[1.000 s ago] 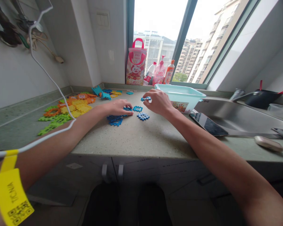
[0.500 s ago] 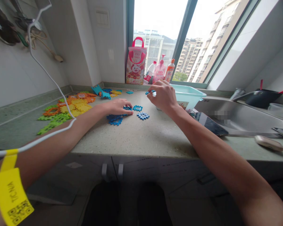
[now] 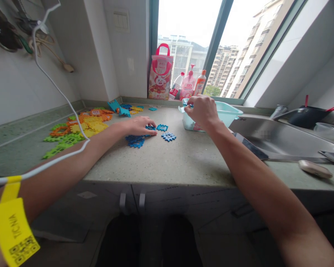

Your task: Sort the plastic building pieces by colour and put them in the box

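Note:
My right hand (image 3: 202, 110) is raised over the near left corner of a pale turquoise plastic bin (image 3: 230, 111), fingers pinched on a small blue toy tile (image 3: 188, 105) that barely shows. My left hand (image 3: 139, 126) lies flat on the counter, fingers stretched over a heap of dark blue interlocking tiles (image 3: 135, 141). Two more blue tiles, one (image 3: 162, 128) lighter and one (image 3: 169, 137) darker, lie just right of that hand.
Orange, yellow and green tiles (image 3: 78, 129) spread over the left counter, turquoise ones (image 3: 118, 108) near the corner. A gift bag (image 3: 160, 78) and bottles (image 3: 187, 86) stand on the sill. A phone (image 3: 249, 147), steel sink (image 3: 278, 139) and white cable (image 3: 58, 92) are nearby.
My right hand lifted the blue tile from above the counter and carried it right and away, up to the bin's corner. My left hand stayed on the blue heap.

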`<state>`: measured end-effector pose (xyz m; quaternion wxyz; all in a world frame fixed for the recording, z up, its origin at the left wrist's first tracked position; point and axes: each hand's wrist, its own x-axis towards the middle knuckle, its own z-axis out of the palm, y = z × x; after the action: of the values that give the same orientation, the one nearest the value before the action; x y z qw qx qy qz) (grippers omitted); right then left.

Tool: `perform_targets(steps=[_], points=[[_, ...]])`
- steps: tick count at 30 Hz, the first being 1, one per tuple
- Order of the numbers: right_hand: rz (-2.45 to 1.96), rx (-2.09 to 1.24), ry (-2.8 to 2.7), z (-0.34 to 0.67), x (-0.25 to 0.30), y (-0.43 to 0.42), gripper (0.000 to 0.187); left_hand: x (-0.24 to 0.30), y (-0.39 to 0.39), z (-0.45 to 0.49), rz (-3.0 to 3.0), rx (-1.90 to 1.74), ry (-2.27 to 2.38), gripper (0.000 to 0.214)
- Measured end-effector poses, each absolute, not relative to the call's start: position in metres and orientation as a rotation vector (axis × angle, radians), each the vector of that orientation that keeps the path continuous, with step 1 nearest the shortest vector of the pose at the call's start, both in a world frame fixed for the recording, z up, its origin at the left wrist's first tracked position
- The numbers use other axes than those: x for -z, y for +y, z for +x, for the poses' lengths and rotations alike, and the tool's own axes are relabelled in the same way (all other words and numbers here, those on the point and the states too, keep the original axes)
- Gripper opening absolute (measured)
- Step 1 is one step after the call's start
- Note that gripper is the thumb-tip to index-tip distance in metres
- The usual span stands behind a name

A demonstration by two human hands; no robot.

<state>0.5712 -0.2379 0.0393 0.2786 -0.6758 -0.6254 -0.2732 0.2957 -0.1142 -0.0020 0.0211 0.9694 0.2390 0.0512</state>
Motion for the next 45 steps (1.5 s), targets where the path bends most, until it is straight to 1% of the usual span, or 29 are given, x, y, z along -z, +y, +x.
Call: perform_targets(steps=[4, 11, 21, 23, 26, 31, 33, 36, 38, 41, 42, 45], points=[[-1.93, 0.726, -1.631, 0.566, -0.044, -0.244, 0.033, 0.003, -0.113, 0.296, 3.008, -0.173, 0.721, 0.069], [-2.07, 0.738, -1.602, 0.564, -0.045, -0.249, 0.044, 0.003, -0.114, 0.296, 2.999, -0.171, 0.732, 0.071], [-2.167, 0.693, -1.633, 0.563, -0.044, -0.25, 0.055, 0.0, -0.116, 0.296, 2.988, -0.146, 0.761, 0.074], [-2.162, 0.687, -1.658, 0.565, -0.04, -0.248, 0.054, 0.001, -0.116, 0.296, 2.99, -0.155, 0.756, 0.073], [-2.107, 0.692, -1.677, 0.567, -0.036, -0.244, 0.046, 0.001, -0.116, 0.297, 2.996, -0.167, 0.738, 0.072], [-1.722, 0.743, -1.832, 0.562, -0.038, -0.244, 0.04, 0.0, -0.118, 0.297, 2.997, -0.165, 0.752, 0.07], [-1.579, 0.663, -1.968, 0.555, -0.039, -0.245, 0.038, 0.0, -0.118, 0.297, 2.998, -0.169, 0.739, 0.07], [-1.433, 0.448, -2.172, 0.544, -0.031, -0.244, 0.037, 0.0, -0.117, 0.297, 2.997, -0.157, 0.725, 0.07], [-1.384, 0.285, -2.288, 0.536, -0.02, -0.242, 0.041, 0.0, -0.117, 0.298, 2.995, -0.149, 0.741, 0.07], [-1.434, 0.009, -2.446, 0.527, -0.003, -0.238, 0.053, 0.0, -0.116, 0.298, 2.997, -0.146, 0.765, 0.07], [-1.456, -0.069, -2.486, 0.525, 0.001, -0.237, 0.054, 0.0, -0.116, 0.298, 2.997, -0.143, 0.765, 0.07], [-1.471, -0.153, -2.522, 0.523, 0.005, -0.234, 0.04, 0.0, -0.117, 0.298, 2.994, -0.135, 0.758, 0.071]])
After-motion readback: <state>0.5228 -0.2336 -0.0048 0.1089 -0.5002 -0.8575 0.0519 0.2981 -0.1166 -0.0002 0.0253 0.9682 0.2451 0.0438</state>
